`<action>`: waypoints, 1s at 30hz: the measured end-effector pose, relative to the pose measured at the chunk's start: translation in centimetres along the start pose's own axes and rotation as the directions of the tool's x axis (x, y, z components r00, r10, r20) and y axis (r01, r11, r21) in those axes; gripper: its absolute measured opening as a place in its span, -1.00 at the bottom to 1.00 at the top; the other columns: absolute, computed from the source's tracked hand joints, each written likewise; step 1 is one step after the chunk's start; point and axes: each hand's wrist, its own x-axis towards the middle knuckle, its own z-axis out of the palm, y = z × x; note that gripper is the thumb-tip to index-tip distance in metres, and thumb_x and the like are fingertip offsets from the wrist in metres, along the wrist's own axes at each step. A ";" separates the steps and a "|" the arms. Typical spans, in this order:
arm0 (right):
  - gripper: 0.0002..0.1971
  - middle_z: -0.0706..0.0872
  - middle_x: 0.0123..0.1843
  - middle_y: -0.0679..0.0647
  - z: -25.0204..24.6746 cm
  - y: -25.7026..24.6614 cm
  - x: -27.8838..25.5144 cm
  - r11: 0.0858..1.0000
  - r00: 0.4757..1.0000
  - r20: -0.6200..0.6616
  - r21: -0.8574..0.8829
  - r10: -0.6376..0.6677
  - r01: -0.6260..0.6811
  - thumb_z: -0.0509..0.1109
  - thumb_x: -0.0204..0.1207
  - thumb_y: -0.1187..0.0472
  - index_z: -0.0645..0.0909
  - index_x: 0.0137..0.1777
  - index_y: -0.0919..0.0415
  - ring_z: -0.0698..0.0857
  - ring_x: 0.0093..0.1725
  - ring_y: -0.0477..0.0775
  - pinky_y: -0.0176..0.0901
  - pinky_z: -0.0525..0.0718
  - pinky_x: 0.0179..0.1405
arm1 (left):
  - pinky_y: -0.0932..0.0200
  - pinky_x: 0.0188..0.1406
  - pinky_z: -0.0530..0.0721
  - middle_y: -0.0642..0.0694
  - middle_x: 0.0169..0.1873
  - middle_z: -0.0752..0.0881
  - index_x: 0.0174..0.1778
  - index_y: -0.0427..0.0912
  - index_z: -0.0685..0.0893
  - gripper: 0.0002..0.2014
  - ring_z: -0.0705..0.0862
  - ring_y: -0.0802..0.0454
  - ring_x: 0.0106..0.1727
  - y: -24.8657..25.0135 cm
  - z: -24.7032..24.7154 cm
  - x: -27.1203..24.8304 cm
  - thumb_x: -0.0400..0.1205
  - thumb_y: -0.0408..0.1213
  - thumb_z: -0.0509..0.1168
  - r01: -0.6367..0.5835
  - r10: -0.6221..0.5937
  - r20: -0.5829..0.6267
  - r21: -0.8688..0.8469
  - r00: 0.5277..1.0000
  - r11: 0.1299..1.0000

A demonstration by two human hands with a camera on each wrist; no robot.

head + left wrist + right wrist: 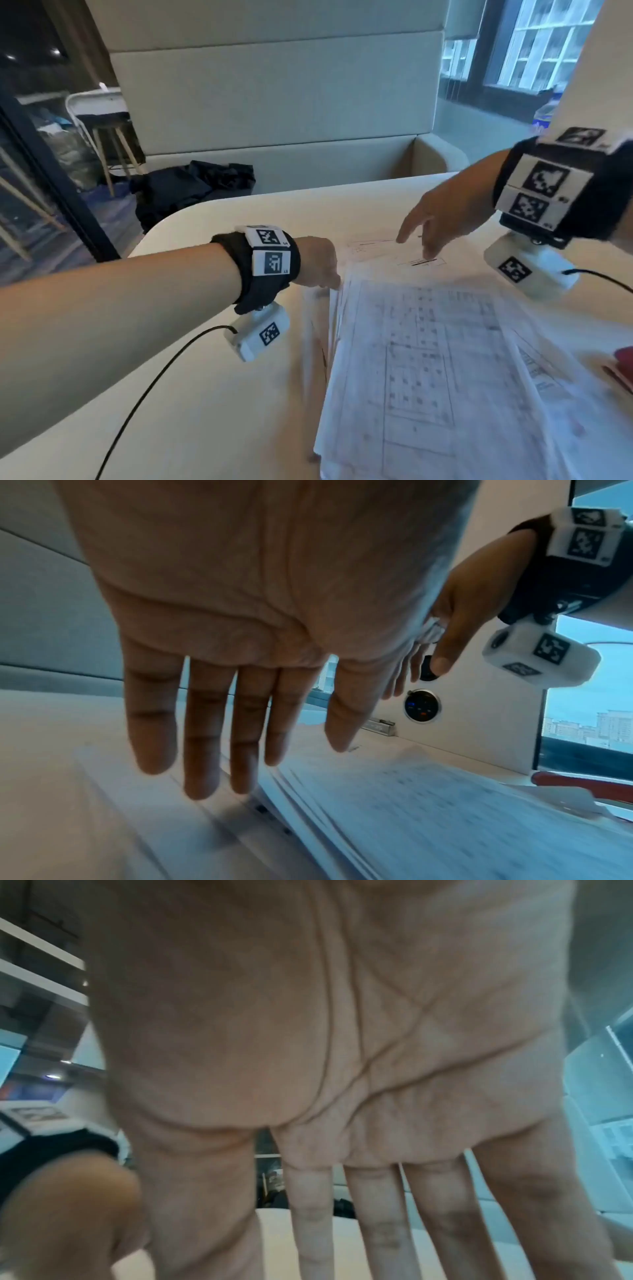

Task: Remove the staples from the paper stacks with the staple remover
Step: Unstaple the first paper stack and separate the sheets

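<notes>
Paper in loose stacks (428, 359) lies fanned across the table (212, 394); it looks light, floppy and apt to slide, so I would pin it flat near a stapled corner. Left hand (320, 262) hovers at its left edge, fingers straight, empty; right hand (442, 216) spreads above the far sheets, empty. Something red (625, 368) at right may be the remover, too blurred to say. Behind stands a padded bench (274, 102).

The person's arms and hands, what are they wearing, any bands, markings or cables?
Both forearms are bare, with no sleeves or gloves. The left hand and right hand each have a black wrist strap carrying white blocks printed with black square tag patterns. A white camera box with a tag hangs under each wrist, and a thin black cable trails from each box.
</notes>
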 end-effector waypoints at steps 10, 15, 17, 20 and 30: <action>-0.04 0.13 0.72 -0.08 8.8 -2.5 -4.0 0.986 0.992 0.108 -0.152 -0.059 0.075 0.43 0.41 -0.32 -0.05 0.70 -0.20 0.17 0.67 0.05 0.09 0.16 0.61 | 0.18 -0.35 0.51 -0.04 -0.58 0.52 -0.55 -0.19 0.50 -0.55 0.46 0.03 -0.55 2.8 3.8 -3.4 0.61 -0.04 0.34 0.162 -0.162 -0.023 -0.019 0.986 0.987; 0.10 0.11 0.73 -0.02 11.1 -3.3 -4.4 0.973 0.984 0.174 -0.217 -0.037 0.075 0.46 0.31 -0.39 -0.15 0.69 -0.22 0.21 0.66 0.10 0.12 0.23 0.58 | 0.19 -0.46 0.32 -0.07 -0.57 0.38 -0.54 -0.16 0.32 -0.51 0.34 -0.02 -0.55 3.6 4.7 -4.4 0.55 -0.09 0.43 0.128 -0.147 -0.068 -0.228 0.987 0.965; 0.14 0.08 0.74 0.01 11.5 -3.6 -4.5 0.969 0.983 0.181 -0.236 -0.029 0.072 0.48 0.28 -0.38 -0.20 0.69 -0.22 0.22 0.66 0.13 0.12 0.27 0.55 | 0.19 -0.38 0.40 -0.14 -0.48 0.48 -0.50 -0.15 0.36 -0.56 0.46 -0.07 -0.47 3.7 5.1 -4.7 0.53 -0.11 0.45 0.096 -0.124 -0.047 -0.387 0.991 0.917; 0.15 0.02 0.74 0.00 12.1 -3.6 -4.7 0.976 0.988 0.153 -0.209 -0.033 0.065 0.51 0.30 -0.34 -0.23 0.69 -0.20 0.19 0.67 0.13 0.11 0.24 0.55 | 0.23 -0.46 0.56 -0.11 -0.46 0.55 -0.38 -0.18 0.45 -0.65 0.57 0.00 -0.53 4.1 5.8 -5.3 0.53 -0.13 0.47 0.099 -0.113 0.005 -0.510 0.994 0.854; -0.07 0.14 0.72 -0.04 12.3 2.2 -7.6 0.992 0.992 -0.048 -0.033 0.118 -0.120 0.45 0.49 -0.17 -0.04 0.72 -0.07 0.18 0.67 0.04 0.00 0.16 0.61 | 0.21 -0.17 0.54 -0.10 0.00 0.68 0.14 -0.19 0.62 -0.84 0.64 -0.08 -0.08 2.7 4.6 -7.8 0.66 -0.38 0.29 -0.061 -0.111 -0.287 -0.530 0.951 0.846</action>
